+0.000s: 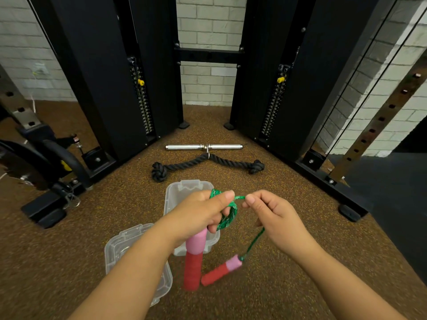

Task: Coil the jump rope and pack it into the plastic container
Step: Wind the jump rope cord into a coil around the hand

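Note:
My left hand [200, 212] grips a coil of green jump rope [227, 217] together with one pink-and-red handle [194, 262], which hangs down from the fist. My right hand [271, 214] pinches the green cord just right of the coil. From there the cord runs down to the second pink-and-red handle [221, 271], which lies low near the floor. The clear plastic container [171, 195] stands open on the floor under my left hand. Its clear lid [120, 245] lies to the left, partly hidden by my left forearm.
A black knotted rope attachment [208, 166] and a steel bar handle [203, 147] lie on the brown speckled floor beyond the container. Black cable-machine towers [111, 88] stand left and right. A bench base [46, 204] sits at the left.

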Demonstrator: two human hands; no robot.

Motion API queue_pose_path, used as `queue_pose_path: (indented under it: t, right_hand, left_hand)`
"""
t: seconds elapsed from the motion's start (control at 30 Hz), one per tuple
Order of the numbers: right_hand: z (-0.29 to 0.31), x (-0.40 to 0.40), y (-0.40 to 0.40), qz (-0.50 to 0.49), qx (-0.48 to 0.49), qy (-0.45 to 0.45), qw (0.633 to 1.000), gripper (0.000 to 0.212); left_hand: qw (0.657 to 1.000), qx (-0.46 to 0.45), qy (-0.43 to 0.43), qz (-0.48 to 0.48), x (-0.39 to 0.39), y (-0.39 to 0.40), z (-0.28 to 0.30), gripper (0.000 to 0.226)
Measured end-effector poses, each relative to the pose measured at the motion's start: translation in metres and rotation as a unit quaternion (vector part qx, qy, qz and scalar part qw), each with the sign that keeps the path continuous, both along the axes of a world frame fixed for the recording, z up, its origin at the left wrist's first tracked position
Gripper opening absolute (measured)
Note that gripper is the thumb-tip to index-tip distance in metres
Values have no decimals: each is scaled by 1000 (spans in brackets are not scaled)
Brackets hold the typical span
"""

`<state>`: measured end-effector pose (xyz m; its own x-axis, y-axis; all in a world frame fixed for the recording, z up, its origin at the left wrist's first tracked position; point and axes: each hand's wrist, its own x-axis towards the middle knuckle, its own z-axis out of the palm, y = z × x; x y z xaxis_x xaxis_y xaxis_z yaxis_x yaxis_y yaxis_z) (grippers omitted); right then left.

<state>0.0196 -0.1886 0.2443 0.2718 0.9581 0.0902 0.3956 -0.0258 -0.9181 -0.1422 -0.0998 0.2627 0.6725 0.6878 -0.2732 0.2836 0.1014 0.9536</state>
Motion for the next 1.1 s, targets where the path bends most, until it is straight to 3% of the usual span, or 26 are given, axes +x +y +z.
queue_pose_path:
  t: [0.17,0.37,0.47,0.57,0.7,0.83,0.93,1.03,1.1]
  right_hand:
    - [-11,1,1,5,0,-13,1000,22]
    - [-24,-1,2,8,-33,-18,999,24]
    - [-30,-5,-1,35,-64,-69,995,26]
    - [-29,-14,-5,87,-72,-165,980,25]
    - [-19,-26,-9,135,-32,-283,949,22]
    - [-12,-36,-13,157,12,-326,932,34]
    - [-2,-34,-12,150,44,-296,942,33]
    - [8,-23,-11,107,64,-233,964,26]
    - [15,-15,-10,75,72,-194,975,21]
  left_hand:
    - [992,-65,-90,57,0,0,0,38]
    - [940,-191,-237,152,-2,5,1,32]
    - [912,-235,-292,167,-3,7,3,31]
    - [900,-233,-317,187,-3,8,6,44]
    - [938,-137,-272,165,-4,7,6,81]
    - [985,-35,-138,97,-1,-4,3,93]
    - [999,39,-14,6,-3,-13,2,100]
    - [994,89,40,-42,-4,-21,8,76]
    - [991,99,71,-60,-7,-20,9,80]
